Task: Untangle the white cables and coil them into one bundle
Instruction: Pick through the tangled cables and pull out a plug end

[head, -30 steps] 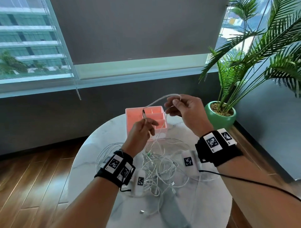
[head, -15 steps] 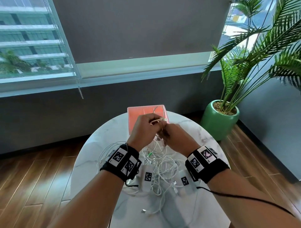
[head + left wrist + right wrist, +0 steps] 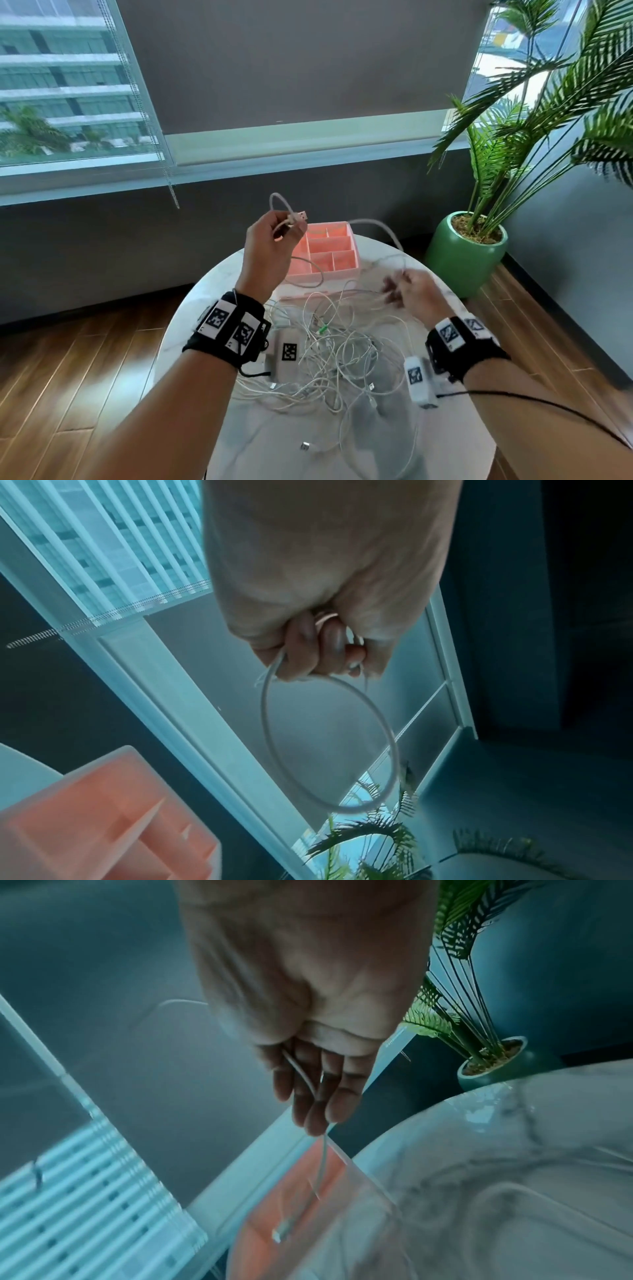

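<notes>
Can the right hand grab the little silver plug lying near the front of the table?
Probably not right now: the right hand is already pinching a white cable. The silver plug lies bare on the table with nothing over it, so letting go first should do.

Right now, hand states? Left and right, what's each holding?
Left hand: closed, gripping a small loop of white cable, raised above the table.
Right hand: fingers nearly straight, white cable running between them; blurred, real grip cannot be told.

We seem to be in an office or apartment lounge. We see a round marble table [image 3: 212,359], wooden floor [image 3: 68,359], potted palm [image 3: 479,219] and roller-blinded window [image 3: 291,68] facing high-rise blocks.
</notes>
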Available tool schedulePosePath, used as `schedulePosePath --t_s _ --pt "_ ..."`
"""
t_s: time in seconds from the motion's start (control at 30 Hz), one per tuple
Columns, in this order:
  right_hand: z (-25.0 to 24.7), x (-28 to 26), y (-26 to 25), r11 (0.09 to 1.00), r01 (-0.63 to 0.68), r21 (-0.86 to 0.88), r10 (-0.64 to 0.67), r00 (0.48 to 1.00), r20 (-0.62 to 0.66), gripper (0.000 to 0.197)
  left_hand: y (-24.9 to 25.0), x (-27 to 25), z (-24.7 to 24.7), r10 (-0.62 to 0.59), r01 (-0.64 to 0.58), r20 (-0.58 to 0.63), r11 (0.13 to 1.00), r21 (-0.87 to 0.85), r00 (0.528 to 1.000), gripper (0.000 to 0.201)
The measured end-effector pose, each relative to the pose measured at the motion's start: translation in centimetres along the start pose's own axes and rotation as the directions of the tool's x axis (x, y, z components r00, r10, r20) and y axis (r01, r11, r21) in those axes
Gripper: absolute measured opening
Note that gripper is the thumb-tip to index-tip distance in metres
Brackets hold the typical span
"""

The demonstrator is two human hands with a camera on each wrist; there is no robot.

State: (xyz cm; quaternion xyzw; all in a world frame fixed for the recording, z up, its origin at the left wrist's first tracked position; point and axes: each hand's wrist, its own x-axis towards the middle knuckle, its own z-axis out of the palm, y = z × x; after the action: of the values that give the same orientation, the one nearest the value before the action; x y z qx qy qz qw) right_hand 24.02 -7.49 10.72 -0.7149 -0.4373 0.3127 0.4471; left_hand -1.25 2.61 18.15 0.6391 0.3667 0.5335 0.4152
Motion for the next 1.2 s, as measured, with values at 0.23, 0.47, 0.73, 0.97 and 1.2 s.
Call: schedulePosePath --t_s 0.23,0.47,0.73,0.97,1.2 --pt "-9.8 2.8 -4.0 0.994 0.068 -0.082 -0.097 0.898 -0.428 0.031 -3.8 -2.8 -1.6 -0.202 0.178 0.121 0.966 0.187 0.972 0.034" --pt "-16.2 1.2 5.9 0.738 -0.467 -0.487 0.265 0.864 -0.428 0.023 -4.4 -4.2 -5.1 -0.297 0.27 -0.046 0.914 -0.302 0.954 0.033" --pt "-4.9 -1.4 1.0 0.909 0.024 -0.416 -0.033 0.999 -0.013 0.015 -2.5 -4.5 -2.3 -0.266 0.254 0.051 0.821 -0.511 0.963 0.03" --pt "8.9 -5.4 -8.0 0.933 0.338 -0.121 -0.227 0.817 0.531 0.029 -1.2 -4.9 1.1 -0.303 0.263 0.05 0.72 -0.642 0.952 0.032" --pt "8.7 -4.6 -7.6 0.898 0.421 -0.128 -0.319 0.823 0.47 0.025 -1.8 -3.3 -2.8 -0.33 0.152 -0.184 0.772 -0.617 0.926 0.033"
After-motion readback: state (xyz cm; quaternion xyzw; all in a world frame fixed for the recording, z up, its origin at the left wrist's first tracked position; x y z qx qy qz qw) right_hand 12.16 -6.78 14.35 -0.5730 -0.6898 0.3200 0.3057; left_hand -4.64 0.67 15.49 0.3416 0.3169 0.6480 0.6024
